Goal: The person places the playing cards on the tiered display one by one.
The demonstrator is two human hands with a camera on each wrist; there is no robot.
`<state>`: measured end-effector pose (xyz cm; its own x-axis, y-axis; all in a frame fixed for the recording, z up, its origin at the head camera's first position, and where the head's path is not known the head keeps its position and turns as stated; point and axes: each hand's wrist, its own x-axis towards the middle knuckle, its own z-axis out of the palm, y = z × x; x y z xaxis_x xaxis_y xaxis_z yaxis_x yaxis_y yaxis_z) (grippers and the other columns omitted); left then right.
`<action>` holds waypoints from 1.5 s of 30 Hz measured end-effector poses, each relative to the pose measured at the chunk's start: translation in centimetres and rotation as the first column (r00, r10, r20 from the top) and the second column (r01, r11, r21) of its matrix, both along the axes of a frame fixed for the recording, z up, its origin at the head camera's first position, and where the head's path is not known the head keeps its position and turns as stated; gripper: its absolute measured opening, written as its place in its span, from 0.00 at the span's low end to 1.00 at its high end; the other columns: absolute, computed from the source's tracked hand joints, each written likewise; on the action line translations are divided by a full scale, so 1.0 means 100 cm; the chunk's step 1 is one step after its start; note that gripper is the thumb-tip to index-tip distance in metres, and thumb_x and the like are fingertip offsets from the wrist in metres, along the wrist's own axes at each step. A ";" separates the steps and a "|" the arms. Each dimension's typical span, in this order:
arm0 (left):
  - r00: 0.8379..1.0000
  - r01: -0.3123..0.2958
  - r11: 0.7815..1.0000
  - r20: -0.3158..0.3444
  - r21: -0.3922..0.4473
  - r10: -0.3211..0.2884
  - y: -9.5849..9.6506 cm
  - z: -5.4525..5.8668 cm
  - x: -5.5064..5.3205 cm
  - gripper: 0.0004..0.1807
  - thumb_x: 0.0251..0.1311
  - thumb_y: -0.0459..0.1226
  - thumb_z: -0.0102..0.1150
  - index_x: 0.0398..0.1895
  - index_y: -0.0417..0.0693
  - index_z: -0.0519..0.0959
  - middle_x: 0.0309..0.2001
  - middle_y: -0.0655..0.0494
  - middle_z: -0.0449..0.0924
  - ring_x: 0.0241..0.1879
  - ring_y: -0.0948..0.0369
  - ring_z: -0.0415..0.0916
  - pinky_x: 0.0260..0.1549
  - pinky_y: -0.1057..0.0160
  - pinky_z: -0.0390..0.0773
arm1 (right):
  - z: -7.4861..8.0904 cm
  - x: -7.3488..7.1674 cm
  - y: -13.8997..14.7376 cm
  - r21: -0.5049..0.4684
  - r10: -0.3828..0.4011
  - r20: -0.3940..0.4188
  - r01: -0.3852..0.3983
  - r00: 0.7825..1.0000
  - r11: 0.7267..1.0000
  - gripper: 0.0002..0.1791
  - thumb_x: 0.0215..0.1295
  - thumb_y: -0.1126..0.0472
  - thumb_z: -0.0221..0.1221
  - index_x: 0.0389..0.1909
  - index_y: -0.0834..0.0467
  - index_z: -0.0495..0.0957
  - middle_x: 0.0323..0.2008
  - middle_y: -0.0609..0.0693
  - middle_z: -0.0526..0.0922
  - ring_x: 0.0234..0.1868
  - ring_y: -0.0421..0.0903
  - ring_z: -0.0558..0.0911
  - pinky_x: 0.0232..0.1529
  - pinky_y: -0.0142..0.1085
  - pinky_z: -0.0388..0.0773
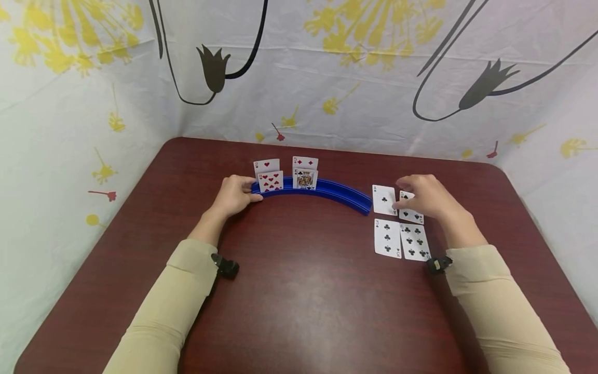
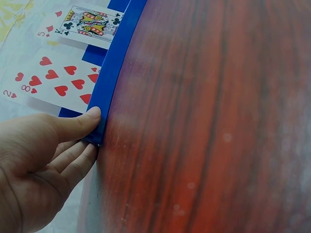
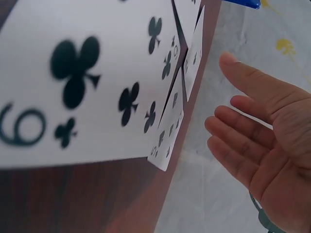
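At the left end of a curved blue card holder (image 1: 343, 193), my left hand (image 1: 233, 196) pinches the tip between thumb and fingers. Upright in its slots stand an eight of hearts (image 1: 270, 182) before a two of hearts (image 1: 267, 165), and a king of clubs (image 1: 304, 179) before a five of diamonds (image 1: 306, 162). My right hand (image 1: 427, 196) hovers with spread, relaxed fingers over a black five (image 1: 411, 215), partly covering it. Beside that card lies an ace of clubs (image 1: 384, 200). Closer to me are a three of clubs (image 1: 387, 238) and a six of clubs (image 3: 112, 82), face up.
The dark red wooden table (image 1: 299, 291) holds everything. Behind it and at both sides hangs a white cloth (image 1: 374, 98) with yellow and grey flower prints. A black wrist camera (image 1: 227, 267) sits at the left cuff, another (image 1: 438, 265) at the right.
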<state>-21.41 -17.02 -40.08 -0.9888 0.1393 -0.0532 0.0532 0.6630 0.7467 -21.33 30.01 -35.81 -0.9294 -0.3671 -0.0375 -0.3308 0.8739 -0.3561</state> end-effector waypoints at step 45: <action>1.000 -0.010 1.000 0.016 0.007 0.010 0.000 0.000 -0.001 0.27 0.61 0.34 0.71 0.62 0.34 0.78 0.55 0.36 0.82 0.55 0.47 0.82 0.55 0.49 0.80 | -0.006 0.000 0.032 0.163 -0.147 0.159 0.121 0.976 0.979 0.45 0.52 0.60 0.76 0.63 0.82 0.65 0.57 0.79 0.67 0.60 0.75 0.67 0.62 0.67 0.64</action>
<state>-21.50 -17.03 -40.08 -0.9892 0.1298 -0.0678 0.0348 0.6579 0.7523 -21.36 33.22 -36.44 -0.9450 -0.2178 -0.2440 -0.1537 0.9542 -0.2567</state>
